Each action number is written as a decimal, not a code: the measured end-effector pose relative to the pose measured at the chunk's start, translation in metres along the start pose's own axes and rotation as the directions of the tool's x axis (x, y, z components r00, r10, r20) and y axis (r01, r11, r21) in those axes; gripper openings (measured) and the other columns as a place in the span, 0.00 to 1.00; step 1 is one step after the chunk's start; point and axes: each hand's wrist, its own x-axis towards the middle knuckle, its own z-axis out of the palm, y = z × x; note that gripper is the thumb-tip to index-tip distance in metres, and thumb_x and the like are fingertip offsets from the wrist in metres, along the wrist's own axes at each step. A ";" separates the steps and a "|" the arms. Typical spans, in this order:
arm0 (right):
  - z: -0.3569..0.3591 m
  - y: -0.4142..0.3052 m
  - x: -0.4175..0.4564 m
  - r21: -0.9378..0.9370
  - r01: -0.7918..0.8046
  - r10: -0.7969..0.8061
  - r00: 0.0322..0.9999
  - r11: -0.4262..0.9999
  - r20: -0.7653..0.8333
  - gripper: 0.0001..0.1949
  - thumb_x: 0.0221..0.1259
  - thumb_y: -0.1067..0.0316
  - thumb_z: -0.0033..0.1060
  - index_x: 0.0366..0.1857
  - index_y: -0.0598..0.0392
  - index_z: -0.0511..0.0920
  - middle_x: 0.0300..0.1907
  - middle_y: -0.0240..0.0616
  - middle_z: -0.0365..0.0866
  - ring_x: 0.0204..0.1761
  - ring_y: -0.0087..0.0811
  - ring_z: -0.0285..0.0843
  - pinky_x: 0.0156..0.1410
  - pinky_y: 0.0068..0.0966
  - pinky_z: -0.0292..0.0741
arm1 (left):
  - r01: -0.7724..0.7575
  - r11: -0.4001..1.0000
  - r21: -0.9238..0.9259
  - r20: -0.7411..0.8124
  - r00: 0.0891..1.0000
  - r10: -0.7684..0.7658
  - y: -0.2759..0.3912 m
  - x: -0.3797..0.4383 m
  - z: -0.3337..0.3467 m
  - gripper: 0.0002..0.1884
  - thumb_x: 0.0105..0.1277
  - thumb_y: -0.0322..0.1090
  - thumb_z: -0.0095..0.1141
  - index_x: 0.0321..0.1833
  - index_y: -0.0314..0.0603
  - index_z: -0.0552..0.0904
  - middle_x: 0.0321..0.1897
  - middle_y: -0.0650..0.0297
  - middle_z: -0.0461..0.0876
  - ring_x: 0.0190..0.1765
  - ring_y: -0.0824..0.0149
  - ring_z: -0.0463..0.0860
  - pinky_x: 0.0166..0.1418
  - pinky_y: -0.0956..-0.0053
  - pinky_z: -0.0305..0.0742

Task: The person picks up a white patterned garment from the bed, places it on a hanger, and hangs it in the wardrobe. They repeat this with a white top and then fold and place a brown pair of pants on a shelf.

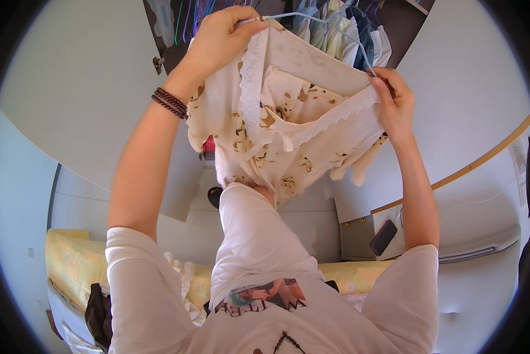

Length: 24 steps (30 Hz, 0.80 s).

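Observation:
A cream garment (309, 137) with brown and black printed figures and white lace trim hangs spread between my hands on a light-blue hanger (355, 39). My left hand (227, 40), wrist circled by dark beads, pinches the garment's shoulder and the hanger's end. At the other shoulder, my right hand (393, 99) grips the cloth and the hanger's opposite end. A small pale bow sits at the middle of the neckline. The lower part of the garment hangs down by my knee.
Beyond the garment stands an open wardrobe with hanging clothes (344, 40), coloured hangers (189, 20) and pale doors (83, 79) on both sides. A phone (384, 237) lies on a small cabinet at right. Yellow bedding (77, 261) is behind me; a dark shoe (214, 197) is on the floor.

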 end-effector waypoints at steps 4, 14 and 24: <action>-0.010 0.008 -0.010 0.056 -0.178 0.169 0.976 0.982 0.139 0.06 0.66 0.70 0.56 0.39 0.61 0.80 0.26 0.24 0.70 0.30 0.15 0.63 0.36 0.15 0.63 | 0.018 1.000 0.005 -0.035 0.999 -0.018 -0.007 -0.001 -0.002 0.10 0.70 0.39 0.55 0.36 0.39 0.81 0.19 0.75 0.67 0.24 0.84 0.63 0.28 0.84 0.60; 0.008 -0.009 -0.020 0.040 -0.327 0.322 0.942 0.944 0.099 0.07 0.66 0.70 0.56 0.32 0.61 0.79 0.22 0.21 0.66 0.26 0.13 0.55 0.30 0.15 0.55 | -0.079 0.904 0.419 -0.302 0.927 0.221 -0.001 -0.066 0.052 0.15 0.58 0.42 0.65 0.36 0.38 0.79 0.27 0.58 0.76 0.31 0.58 0.76 0.40 0.65 0.69; 0.008 -0.027 -0.033 0.040 -0.344 0.342 0.938 0.938 0.061 0.06 0.65 0.70 0.58 0.32 0.62 0.79 0.22 0.21 0.68 0.25 0.13 0.56 0.29 0.15 0.55 | 0.260 0.878 0.402 -0.403 0.911 -0.085 -0.049 -0.074 0.101 0.08 0.60 0.36 0.60 0.30 0.38 0.82 0.26 0.54 0.78 0.28 0.53 0.80 0.37 0.61 0.73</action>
